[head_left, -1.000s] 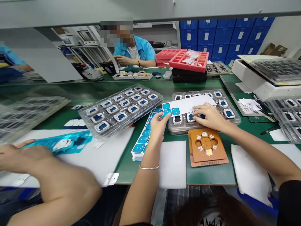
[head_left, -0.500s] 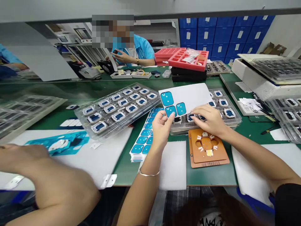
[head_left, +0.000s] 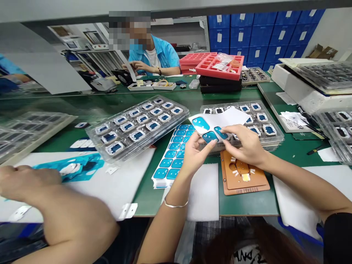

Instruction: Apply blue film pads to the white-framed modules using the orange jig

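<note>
Between my hands is a white sticker sheet point(head_left: 233, 116) with three blue rounded-square stickers left of its middle, bent and tilted. My left hand point(head_left: 196, 152) pinches its lower left edge, thumb over a blue sticker. My right hand point(head_left: 244, 143) has thumb and fingers closed at the smallest-looking sticker, whose edge looks folded. Below my right hand lies an orange fixture plate point(head_left: 244, 183) with a shaped recess. Behind the sheet, a clear tray point(head_left: 268, 128) holds white-framed parts. A stack of blue sticker sheets point(head_left: 167, 161) lies left of my left hand.
Another clear tray point(head_left: 137, 126) of parts rests at a slant to the left. A co-worker's arm point(head_left: 68, 209) reaches over a white foam mat point(head_left: 118, 187) at left. Red trays point(head_left: 220, 69) are stacked at the back, near a person in blue point(head_left: 162, 58). White foam pad point(head_left: 205, 194) lies in front.
My right hand has moved left and down along the sheet, its fingers now at the right-hand sticker. The sheet has bent and tilted lower. My left hand has shifted slightly right.
</note>
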`<state>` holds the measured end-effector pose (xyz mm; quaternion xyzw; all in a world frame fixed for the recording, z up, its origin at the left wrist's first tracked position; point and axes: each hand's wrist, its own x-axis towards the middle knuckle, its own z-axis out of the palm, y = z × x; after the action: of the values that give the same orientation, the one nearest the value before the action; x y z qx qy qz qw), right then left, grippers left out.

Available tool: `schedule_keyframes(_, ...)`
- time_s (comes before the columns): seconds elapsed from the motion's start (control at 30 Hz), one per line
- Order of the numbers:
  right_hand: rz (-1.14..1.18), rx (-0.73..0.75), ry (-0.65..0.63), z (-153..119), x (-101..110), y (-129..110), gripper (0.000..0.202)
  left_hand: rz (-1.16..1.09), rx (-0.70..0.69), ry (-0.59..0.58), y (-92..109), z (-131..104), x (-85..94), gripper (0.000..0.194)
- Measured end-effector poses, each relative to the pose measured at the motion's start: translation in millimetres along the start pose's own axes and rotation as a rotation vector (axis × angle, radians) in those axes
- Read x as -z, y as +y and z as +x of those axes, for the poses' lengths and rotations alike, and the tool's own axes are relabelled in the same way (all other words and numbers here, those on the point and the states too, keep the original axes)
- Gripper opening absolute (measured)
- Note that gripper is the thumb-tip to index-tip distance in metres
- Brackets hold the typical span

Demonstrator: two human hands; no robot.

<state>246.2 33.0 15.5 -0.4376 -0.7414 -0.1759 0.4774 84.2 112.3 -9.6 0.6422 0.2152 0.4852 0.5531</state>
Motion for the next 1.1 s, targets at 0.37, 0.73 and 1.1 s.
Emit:
schedule_keyframes(0.37, 0.444, -0.689, 0.123, -15, 50, 19, 0.012, -0.009, 0.037, 0.229, -15, 9, 9.1, 0.070)
schedule_keyframes(0.73, 0.703, -0.935, -0.106, -46, 60, 6, 0.020, 0.808, -0.077, 0.293, -23, 5, 16.6, 0.028)
schedule_keyframes(1.1, 0.544, -0.768, -0.267, -52, 54, -1, 0.007, 0.998, -0.354, 0.071, -19, 3, 22.9, 0.031)
